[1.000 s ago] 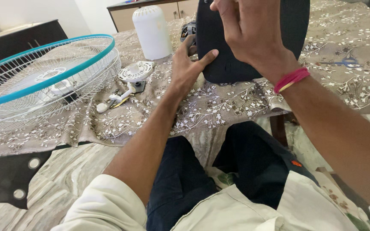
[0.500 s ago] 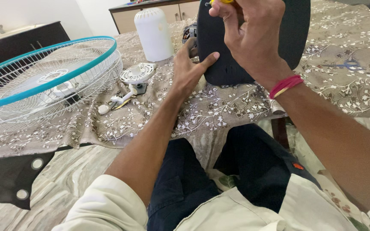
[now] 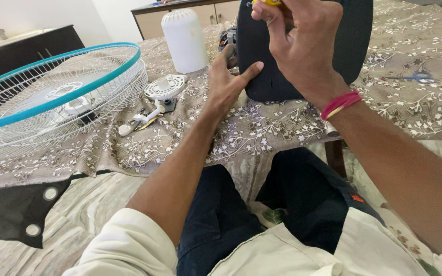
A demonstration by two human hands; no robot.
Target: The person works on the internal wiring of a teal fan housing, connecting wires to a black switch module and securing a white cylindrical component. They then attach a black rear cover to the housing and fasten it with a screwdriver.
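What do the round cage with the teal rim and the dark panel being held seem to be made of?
Round cage with teal rim: thin white-coated metal wire, apparently; the rim looks like plastic. Dark upright panel, steadied by the left hand: matte, smooth, probably moulded plastic.

Yellow tool newly in right hand

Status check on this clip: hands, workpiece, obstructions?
Left hand braces dark rounded fan housing. Right hand in grip on yellow-handled tool. Nothing between hands and housing.
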